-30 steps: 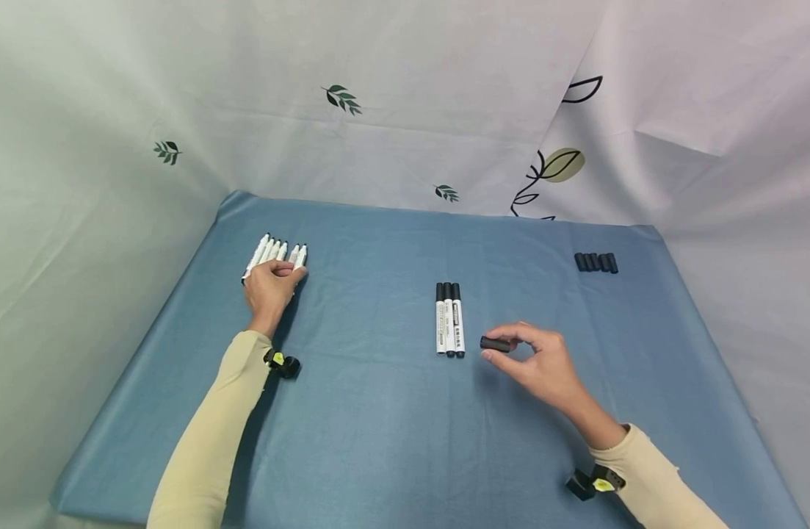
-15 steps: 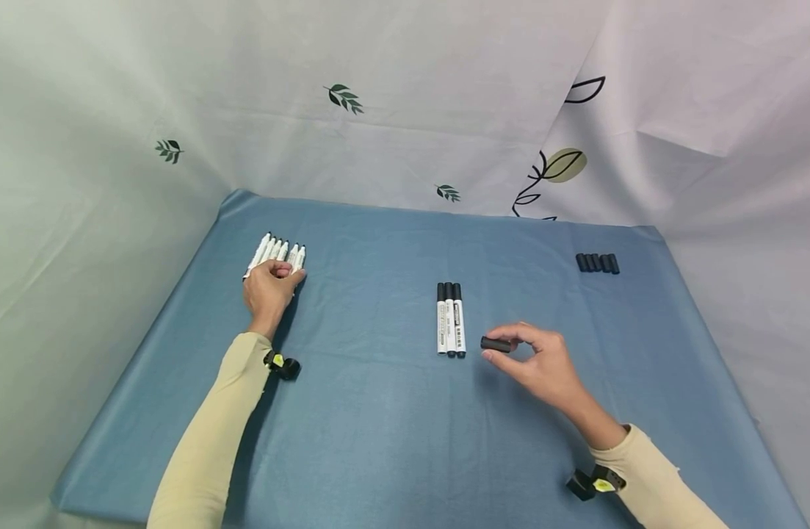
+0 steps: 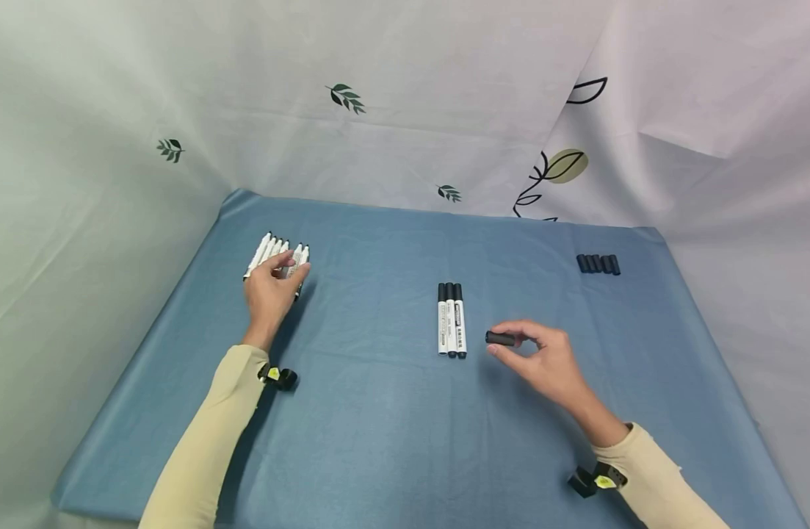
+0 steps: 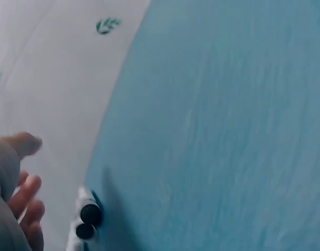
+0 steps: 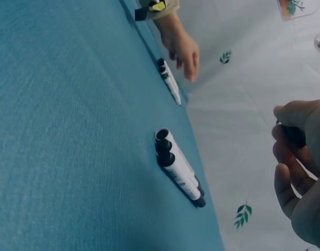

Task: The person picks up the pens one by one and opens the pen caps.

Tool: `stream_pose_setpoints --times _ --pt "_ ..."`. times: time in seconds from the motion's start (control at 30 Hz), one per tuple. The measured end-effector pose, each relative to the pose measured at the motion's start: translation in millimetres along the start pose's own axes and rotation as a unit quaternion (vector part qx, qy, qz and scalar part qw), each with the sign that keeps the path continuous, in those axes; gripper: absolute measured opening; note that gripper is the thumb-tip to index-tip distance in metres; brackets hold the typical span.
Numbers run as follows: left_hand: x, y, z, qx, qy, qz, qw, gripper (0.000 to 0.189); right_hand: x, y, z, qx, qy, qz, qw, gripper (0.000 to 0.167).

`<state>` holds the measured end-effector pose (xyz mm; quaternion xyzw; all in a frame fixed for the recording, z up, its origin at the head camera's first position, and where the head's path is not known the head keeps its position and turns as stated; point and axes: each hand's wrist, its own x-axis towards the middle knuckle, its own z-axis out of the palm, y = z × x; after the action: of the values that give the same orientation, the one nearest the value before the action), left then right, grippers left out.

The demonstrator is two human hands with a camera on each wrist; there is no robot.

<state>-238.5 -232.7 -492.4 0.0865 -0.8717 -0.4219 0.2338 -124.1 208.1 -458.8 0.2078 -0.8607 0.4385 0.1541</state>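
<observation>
At the table's left, a row of uncapped white markers (image 3: pixel 258 254) lies with black tips pointing away. My left hand (image 3: pixel 269 295) hovers just over the near part of the row, thumb and fingers apart and holding nothing. The left wrist view shows the black ends of two markers (image 4: pixel 87 209) beside it. Over the table, right of centre, my right hand (image 3: pixel 548 361) pinches a black marker cap (image 3: pixel 500 338) between thumb and fingers. Three capped markers (image 3: pixel 451 322) lie side by side to the left of that hand.
Several loose black caps (image 3: pixel 598 264) stand in a tight row at the back right of the blue-covered table (image 3: pixel 378 426). White patterned cloth (image 3: pixel 405 132) hangs behind and along both sides.
My left hand has let go of the rightmost uncapped marker and lifted slightly, its fingers spreading. The right hand has risen a little with the cap.
</observation>
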Motion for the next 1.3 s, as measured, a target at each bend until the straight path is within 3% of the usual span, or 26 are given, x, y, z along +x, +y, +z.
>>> stream_pose_setpoints --times 0.13,0.33,0.57,0.7,0.8,0.97,1.03,1.2,1.3 --pt "-9.9 13.9 -3.0 -0.085 -0.027 0.041 0.9952 0.040 1.2 5 -2 -0.010 0.004 0.001 0.9999 0.029" --pt "-33.4 33.4 -7.2 -0.182 -0.098 0.073 0.9757 0.034 8.0 14 -8 0.001 0.039 0.005 0.9992 0.030" --pt "-62.8 60.9 -14.0 -0.212 -0.132 0.099 0.9632 0.028 21.2 29 -26 0.006 0.110 0.024 0.9936 0.025" --pt "-77.3 80.3 -23.0 -0.221 -0.144 0.113 0.9579 0.027 30.4 45 -44 -0.025 0.147 0.031 0.9884 0.021" --pt "-86.7 86.2 -26.1 -0.220 -0.150 0.127 0.9555 0.029 38.6 59 -60 -0.061 0.183 0.051 0.9800 0.020" --pt "-98.9 85.8 -26.3 -0.209 -0.150 0.145 0.9554 0.030 51.3 86 -86 -0.076 0.244 0.095 0.9620 0.025" --pt "-100.7 78.2 -23.0 -0.211 -0.151 0.152 0.9537 0.032 55.4 96 -95 -0.078 0.262 0.123 0.9540 0.027" --pt "-103.6 50.9 -12.5 -0.215 -0.158 0.165 0.9495 0.037 60.9 120 -111 -0.089 0.267 0.236 0.9300 0.037" --pt "-107.2 44.9 -10.6 -0.214 -0.160 0.164 0.9498 0.036 63.0 136 -119 -0.099 0.264 0.290 0.9143 0.042"
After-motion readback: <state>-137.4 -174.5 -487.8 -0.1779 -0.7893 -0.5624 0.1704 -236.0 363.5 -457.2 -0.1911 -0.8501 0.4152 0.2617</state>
